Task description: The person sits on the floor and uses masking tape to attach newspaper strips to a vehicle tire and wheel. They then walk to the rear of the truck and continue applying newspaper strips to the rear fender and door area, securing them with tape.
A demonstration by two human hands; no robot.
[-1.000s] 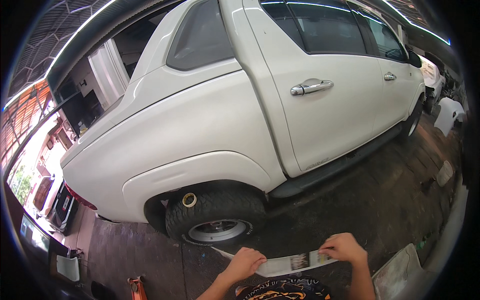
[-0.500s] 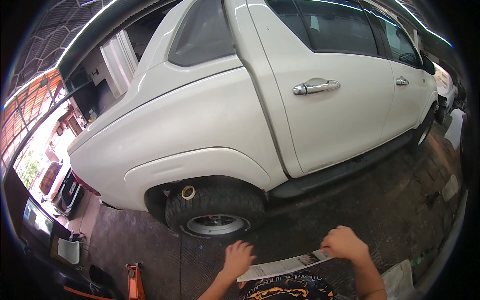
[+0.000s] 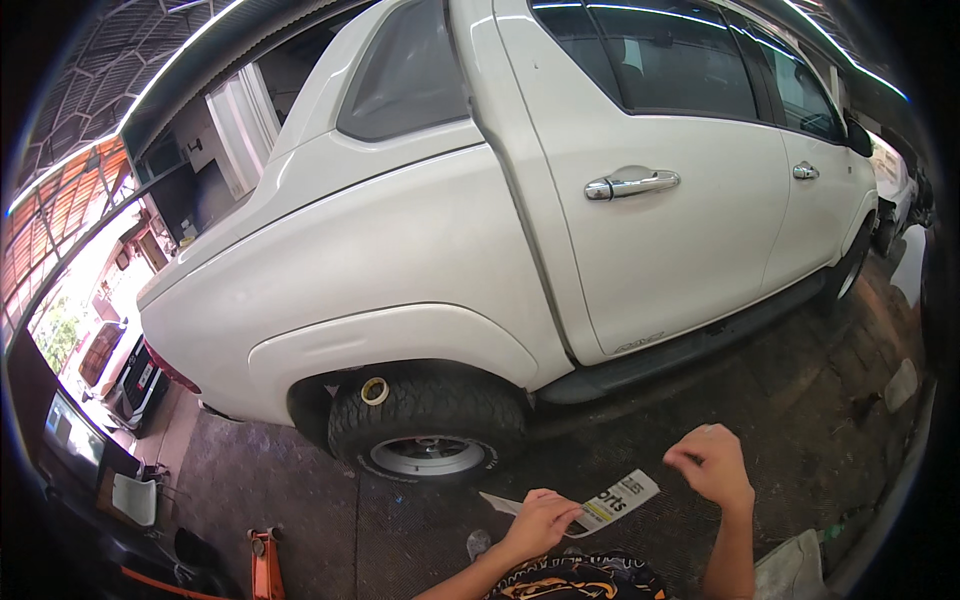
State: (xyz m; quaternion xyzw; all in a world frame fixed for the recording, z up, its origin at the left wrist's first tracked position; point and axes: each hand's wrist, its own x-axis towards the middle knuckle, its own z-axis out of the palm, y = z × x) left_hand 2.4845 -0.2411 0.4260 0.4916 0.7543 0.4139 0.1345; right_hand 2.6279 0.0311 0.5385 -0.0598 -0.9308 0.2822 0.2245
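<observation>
The pickup (image 3: 410, 235) is white, its door handle (image 3: 632, 185) silvery, tail light (image 3: 172, 369) red and rear tyre (image 3: 450, 405) black; on the near side of the pickup, the paper strip (image 3: 622, 498) is white with black print and a lime-green patch, the shirt (image 3: 580, 580) black patterned orange and white, the jack (image 3: 266, 572) orange

The pickup truck (image 3: 410, 240) is standing before both hands, and its rear wheel (image 3: 450, 412) is resting on the floor (image 3: 650, 430). Upon this wheel, a tape roll (image 3: 376, 401) is sitting. Nearer, the paper strip (image 3: 618, 505) is lying in the left hand (image 3: 545, 520), while the right hand (image 3: 714, 466) is hovering to its right, apart. At left, a trolley jack (image 3: 266, 568) is standing; farther left, a chair (image 3: 135, 499) is standing, and beyond it a second car (image 3: 122, 380) is standing.
</observation>
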